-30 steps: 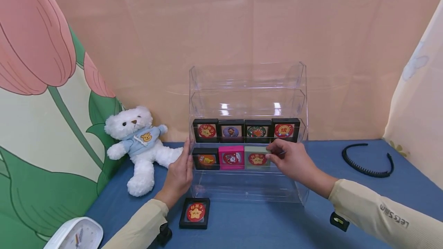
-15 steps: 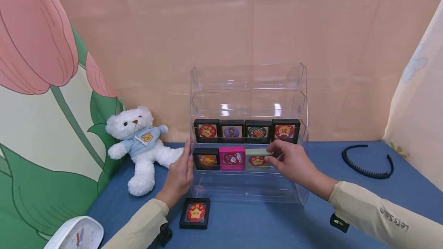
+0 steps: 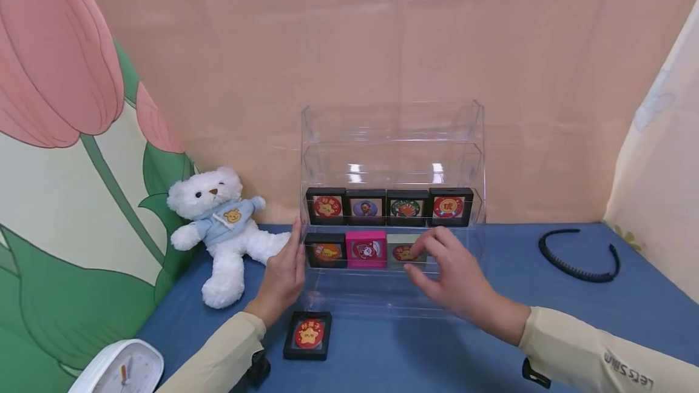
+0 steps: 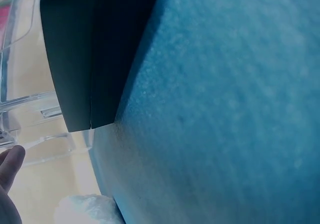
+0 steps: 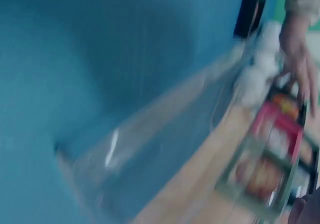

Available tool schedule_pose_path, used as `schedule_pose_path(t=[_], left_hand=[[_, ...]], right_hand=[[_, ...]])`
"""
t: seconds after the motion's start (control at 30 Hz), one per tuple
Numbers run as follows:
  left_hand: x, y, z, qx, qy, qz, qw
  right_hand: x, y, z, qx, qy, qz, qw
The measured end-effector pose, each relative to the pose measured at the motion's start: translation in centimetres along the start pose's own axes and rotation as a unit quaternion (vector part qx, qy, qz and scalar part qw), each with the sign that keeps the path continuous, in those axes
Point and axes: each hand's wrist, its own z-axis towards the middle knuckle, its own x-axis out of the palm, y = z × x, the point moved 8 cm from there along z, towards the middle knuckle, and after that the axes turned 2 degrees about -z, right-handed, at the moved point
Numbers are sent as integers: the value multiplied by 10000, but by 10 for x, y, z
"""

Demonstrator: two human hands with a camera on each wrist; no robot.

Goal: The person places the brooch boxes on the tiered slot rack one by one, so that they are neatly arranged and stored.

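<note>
A clear plastic tiered display rack (image 3: 393, 140) stands on the blue cloth. My left hand (image 3: 281, 278) rests with straight fingers along its left side. On the second tier from the bottom sit a black box (image 3: 326, 250), a magenta box (image 3: 366, 250) and a pale green box (image 3: 398, 240), each with a round picture. My right hand (image 3: 455, 272) is in front of the green box, thumb and fingers apart, nothing between them, partly covering its right side. The tier above carries several black boxes (image 3: 366, 207). Another black box (image 3: 307, 335) with a red star picture lies before the rack.
A white teddy bear (image 3: 224, 229) in a blue top sits left of the rack. A white clock (image 3: 128, 369) is at the front left. A black headband (image 3: 581, 272) lies to the right. A peach cloth (image 3: 491, 47) hangs behind.
My right hand has let go of the green box's right edge and moved down and slightly left, its fingers spreading. The left hand stays at the rack's side.
</note>
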Motion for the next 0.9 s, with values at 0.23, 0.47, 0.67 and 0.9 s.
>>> schedule_pose_path(t=[0.23, 0.47, 0.67, 0.9], left_hand=[[-2, 1, 2, -12, 41, -14, 10000], [2, 3, 1, -128, 166, 22, 9998], [0, 1, -1, -107, 138, -23, 9998], [0, -1, 1, -161, 230, -1, 9996]], right_hand=[[76, 36, -18, -74, 2253, 437, 9733], [135, 49, -24, 359, 3212, 828, 9427], [161, 58, -30, 470, 3524, 563, 9330], [170, 63, -26, 372, 3156, 139, 9481]])
